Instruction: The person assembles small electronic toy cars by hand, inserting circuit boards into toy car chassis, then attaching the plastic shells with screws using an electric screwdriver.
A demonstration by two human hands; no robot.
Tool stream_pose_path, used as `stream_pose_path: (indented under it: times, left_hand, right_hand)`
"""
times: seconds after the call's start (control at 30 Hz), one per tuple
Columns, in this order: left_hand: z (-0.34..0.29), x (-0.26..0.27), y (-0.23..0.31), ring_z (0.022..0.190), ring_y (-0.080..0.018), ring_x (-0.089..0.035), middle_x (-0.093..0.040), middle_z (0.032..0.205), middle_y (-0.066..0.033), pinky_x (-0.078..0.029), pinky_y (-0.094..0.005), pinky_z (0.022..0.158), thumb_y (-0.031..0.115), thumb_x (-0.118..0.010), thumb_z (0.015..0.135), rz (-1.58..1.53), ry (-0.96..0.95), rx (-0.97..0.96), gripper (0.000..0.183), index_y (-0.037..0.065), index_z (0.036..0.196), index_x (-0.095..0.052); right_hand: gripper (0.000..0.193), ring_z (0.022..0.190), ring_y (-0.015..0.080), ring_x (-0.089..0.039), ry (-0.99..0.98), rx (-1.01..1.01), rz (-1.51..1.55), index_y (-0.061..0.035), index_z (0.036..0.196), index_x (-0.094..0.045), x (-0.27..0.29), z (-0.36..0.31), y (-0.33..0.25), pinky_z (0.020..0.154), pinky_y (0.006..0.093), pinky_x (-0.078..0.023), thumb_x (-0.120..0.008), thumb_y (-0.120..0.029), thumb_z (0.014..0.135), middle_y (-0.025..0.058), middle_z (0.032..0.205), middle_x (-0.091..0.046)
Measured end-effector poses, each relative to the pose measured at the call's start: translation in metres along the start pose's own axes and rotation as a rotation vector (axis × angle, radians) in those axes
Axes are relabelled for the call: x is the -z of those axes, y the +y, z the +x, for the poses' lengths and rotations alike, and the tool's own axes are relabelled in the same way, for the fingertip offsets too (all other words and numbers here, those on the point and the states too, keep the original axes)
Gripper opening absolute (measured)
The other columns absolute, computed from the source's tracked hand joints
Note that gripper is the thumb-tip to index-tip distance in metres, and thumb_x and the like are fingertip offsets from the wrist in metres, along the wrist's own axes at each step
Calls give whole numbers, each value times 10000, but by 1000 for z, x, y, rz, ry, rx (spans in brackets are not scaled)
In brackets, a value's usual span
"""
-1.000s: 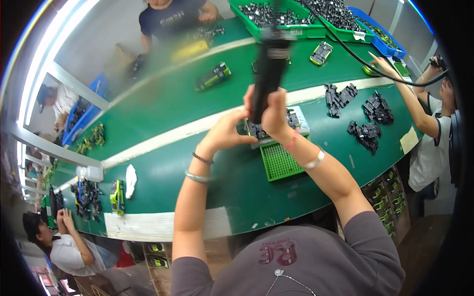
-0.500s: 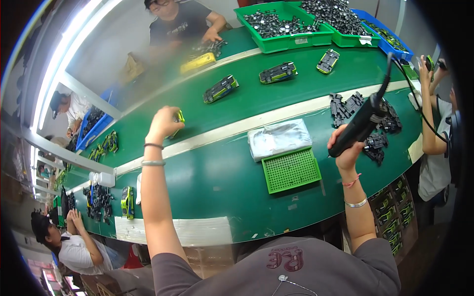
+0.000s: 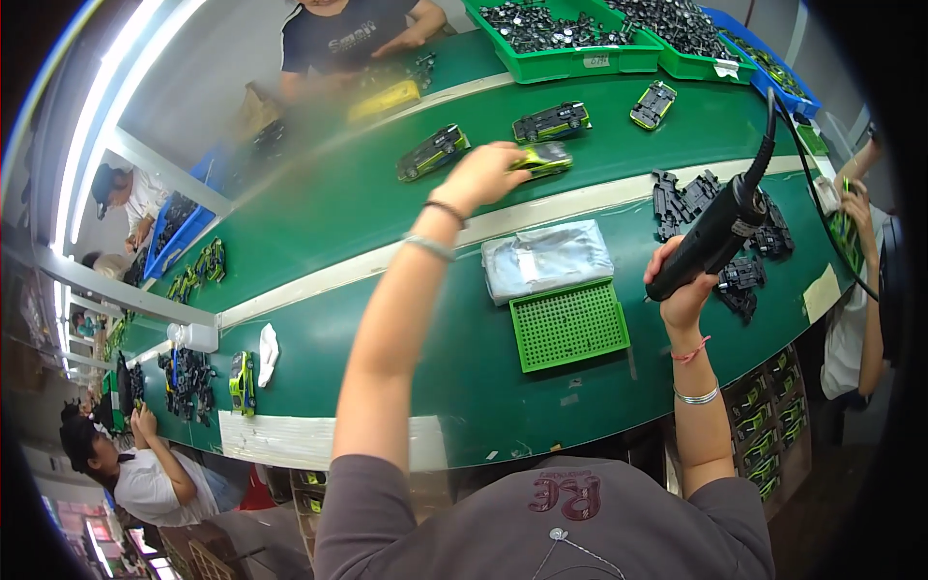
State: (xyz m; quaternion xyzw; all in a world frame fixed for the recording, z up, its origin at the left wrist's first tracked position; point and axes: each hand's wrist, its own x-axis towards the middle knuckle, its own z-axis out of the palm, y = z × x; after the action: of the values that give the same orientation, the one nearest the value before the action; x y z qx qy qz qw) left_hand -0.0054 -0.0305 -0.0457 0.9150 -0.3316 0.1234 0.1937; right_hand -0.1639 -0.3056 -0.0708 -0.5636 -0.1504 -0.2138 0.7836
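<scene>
Out over the green conveyor, my left hand (image 3: 481, 178) has its fingers closed on the near end of a yellow-green toy car (image 3: 549, 159), wheels down. Just beyond it lie upturned toy cars with black undersides: one to the left (image 3: 432, 153), one behind (image 3: 551, 122) and one farther right (image 3: 653, 104). My right hand (image 3: 684, 302) grips a black electric screwdriver (image 3: 708, 242) above the bench, its tip pointing down and left and its cable rising from the top. Black car chassis parts (image 3: 742, 278) lie behind and beside the screwdriver.
A green perforated tray (image 3: 522, 350) sits on the bench against a pale plastic-wrapped packet (image 3: 548, 261). Green bins (image 3: 590, 65) of small black parts line the far side. A co-worker (image 3: 353, 43) sits opposite, others at left and right. A white strip (image 3: 319, 273) edges the conveyor.
My left hand has moved right along the conveyor with the toy car, toward the upturned ones. The right hand and screwdriver have barely moved.
</scene>
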Motion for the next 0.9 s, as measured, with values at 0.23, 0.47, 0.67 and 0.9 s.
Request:
stream_pose_path:
  times: [0.23, 0.47, 0.67, 0.9]
  left_hand:
    - [-20, 10, -3, 965, -292, -565, -576, 1009, -141, -491, -397, 774, 375, -742, 665, 375, -81, 262, 486, 61, 978, -543]
    - [-227, 166, -92, 936, -287, -577, -581, 992, -134, -481, -386, 792, 326, -734, 651, 658, -308, 739, 453, 51, 986, -603]
    - [-381, 235, 4, 979, -315, -548, -582, 1011, -171, -442, -396, 832, 346, -705, 701, 551, 99, 1063, 471, 21, 1026, -602]
    - [-536, 202, 119, 614, -94, -543, -602, 774, -56, -454, -253, 540, 340, -720, 750, 467, 810, 1415, 442, -33, 948, -590]
  right_hand:
    - [854, 545, 148, -495, -18, -41, -40, -14, 861, -454, 5, -6, -3, 499, 252, -408, -410, -838, 642, 66, 653, -488]
    - [898, 599, 147, -481, -52, -73, -123, -23, 905, -451, 15, -6, 11, 543, 244, -402, -388, -869, 612, 61, 715, -480]
    - [922, 639, 164, -488, -107, -94, -129, 13, 913, -460, 27, -3, 23, 578, 265, -420, -384, -862, 631, 86, 742, -480]
    - [982, 654, 191, -465, -146, -138, -190, 24, 886, -474, 41, 11, 8, 637, 292, -420, -346, -899, 575, 100, 734, -469]
